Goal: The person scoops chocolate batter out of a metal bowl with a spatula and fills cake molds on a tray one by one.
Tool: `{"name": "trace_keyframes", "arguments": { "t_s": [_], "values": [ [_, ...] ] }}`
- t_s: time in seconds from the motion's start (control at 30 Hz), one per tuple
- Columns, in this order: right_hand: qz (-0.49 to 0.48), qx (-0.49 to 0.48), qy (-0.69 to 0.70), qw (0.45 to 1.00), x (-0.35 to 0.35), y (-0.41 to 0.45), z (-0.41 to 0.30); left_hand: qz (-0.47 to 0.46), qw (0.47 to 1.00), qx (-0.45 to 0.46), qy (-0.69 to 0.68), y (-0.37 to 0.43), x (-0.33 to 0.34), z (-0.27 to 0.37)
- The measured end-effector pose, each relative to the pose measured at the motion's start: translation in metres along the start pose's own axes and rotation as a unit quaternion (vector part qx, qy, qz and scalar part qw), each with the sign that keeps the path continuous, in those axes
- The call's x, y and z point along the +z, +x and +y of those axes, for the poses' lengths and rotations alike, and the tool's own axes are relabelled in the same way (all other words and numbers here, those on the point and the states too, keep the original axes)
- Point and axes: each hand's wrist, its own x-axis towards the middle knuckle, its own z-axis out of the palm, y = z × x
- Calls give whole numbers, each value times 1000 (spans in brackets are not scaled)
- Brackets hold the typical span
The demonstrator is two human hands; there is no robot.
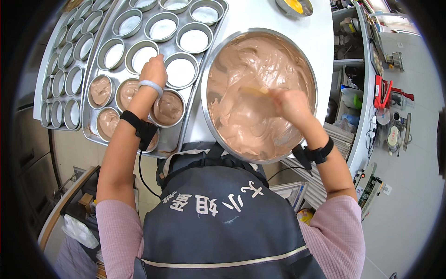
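Note:
A large steel mixing bowl (205,104) holds light brown batter (244,66). My right hand (294,106) is over the batter, shut on a yellowish scraper (254,92), which is blurred. My left hand (154,71), fingers curled, is at the near right rim of an unfilled round cake tin (142,57); whether it grips the rim is unclear. Several tins at the near end of the metal baking tray (172,141) hold batter, among them one cake tin (168,107) beside my left wrist. Farther tins on that tray hold no batter.
Another baking tray (78,126) with several batterless round tins lies at the left. A small metal bowl (303,7) with yellow contents stands at the far side of the white table (240,17). Shelves (348,62) and a red device (382,92) are at the right.

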Motion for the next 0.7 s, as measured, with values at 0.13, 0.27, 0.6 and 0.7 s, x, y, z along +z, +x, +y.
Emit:
{"name": "trace_keyframes", "arguments": {
  "t_s": [0.13, 0.27, 0.6, 0.7],
  "values": [
    [44, 139, 61, 987, 18, 1, 15, 3, 1000, -5, -20, 3, 5, 3],
    [-39, 177, 196, 964, 59, 9, 8, -16, 995, 13, -97, 9, 7, -19],
    [-236, 265, 698, 622, 84, 37, -25, -25, 808, -162, -565, -46, -76, -41],
    [-273, 269, 738, 556, 80, 40, -30, -10, 781, -169, -602, -67, -104, -41]
  ]
}}
